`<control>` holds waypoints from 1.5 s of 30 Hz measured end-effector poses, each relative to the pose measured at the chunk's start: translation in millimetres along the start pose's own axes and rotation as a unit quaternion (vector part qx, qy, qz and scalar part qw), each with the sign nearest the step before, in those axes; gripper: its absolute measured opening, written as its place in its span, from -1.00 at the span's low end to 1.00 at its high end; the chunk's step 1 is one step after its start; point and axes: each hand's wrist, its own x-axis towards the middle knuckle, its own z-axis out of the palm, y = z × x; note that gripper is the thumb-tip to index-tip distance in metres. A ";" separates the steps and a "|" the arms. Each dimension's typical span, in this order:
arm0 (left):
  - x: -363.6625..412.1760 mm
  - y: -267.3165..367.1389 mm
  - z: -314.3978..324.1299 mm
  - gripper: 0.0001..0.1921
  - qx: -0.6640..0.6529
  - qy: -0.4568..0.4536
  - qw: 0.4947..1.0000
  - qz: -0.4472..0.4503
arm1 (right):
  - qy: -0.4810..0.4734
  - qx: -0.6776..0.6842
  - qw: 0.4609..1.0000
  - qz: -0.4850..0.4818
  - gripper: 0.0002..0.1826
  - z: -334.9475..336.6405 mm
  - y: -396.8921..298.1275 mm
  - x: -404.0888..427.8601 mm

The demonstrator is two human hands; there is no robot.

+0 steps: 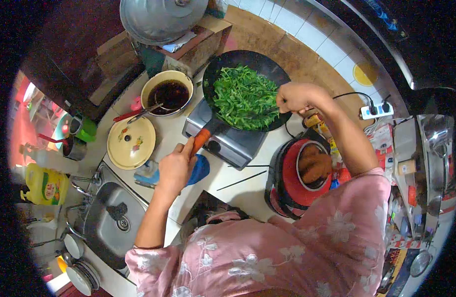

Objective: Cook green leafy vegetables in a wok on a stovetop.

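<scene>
My left hand is closed around the orange grip of a black wok. Chopped leafy greens fill much of the wok, which sits on a silver tabletop stove. At the wok's right rim, my right hand grips a dark utensil. The utensil's far end is among the greens, so its kind is hidden.
Left of the stove stands an enamel pot of dark liquid with a ladle. Its flowered lid lies nearby. A steel sink is at lower left. A red and black electric cooker and a power strip are at right.
</scene>
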 end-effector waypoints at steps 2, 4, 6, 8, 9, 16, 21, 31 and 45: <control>-1.6 -4.1 4.3 -0.47 0.004 0.017 1.000 0.006 | -0.020 0.012 0.999 -0.030 -0.84 2.1 -2.6 13.5; 4.2 3.0 4.5 -0.48 -0.001 0.029 0.999 0.036 | 0.096 -0.020 0.994 -0.046 -0.80 25.2 23.6 39.6; -4.1 -3.3 -0.3 -0.49 0.003 0.043 0.998 0.034 | 0.173 -0.062 0.979 -0.088 -0.75 19.3 3.9 36.3; -1.7 -4.5 2.7 -0.48 0.009 0.026 0.999 0.024 | 0.063 -0.022 0.997 -0.044 -0.79 -6.5 3.7 14.4; 0.2 -2.6 3.1 -0.48 0.006 0.027 0.999 0.028 | -0.044 0.024 0.999 0.006 -0.83 -16.2 9.7 -2.2; -3.1 -0.7 0.0 -0.47 -0.005 0.026 0.999 0.028 | 0.112 -0.058 0.990 0.069 -0.78 -1.2 25.3 -3.3; -4.0 -5.6 3.1 -0.48 -0.009 0.039 0.998 0.040 | 0.062 -0.017 0.997 -0.031 -0.77 6.3 -2.4 3.4; -1.0 -1.2 2.8 -0.48 0.001 0.025 0.999 0.035 | 0.105 -0.154 0.980 -0.064 -0.79 12.9 3.6 27.9; 0.5 1.1 0.7 -0.47 -0.003 0.002 1.000 0.008 | -0.061 0.057 0.996 0.026 -0.86 -30.7 10.1 19.9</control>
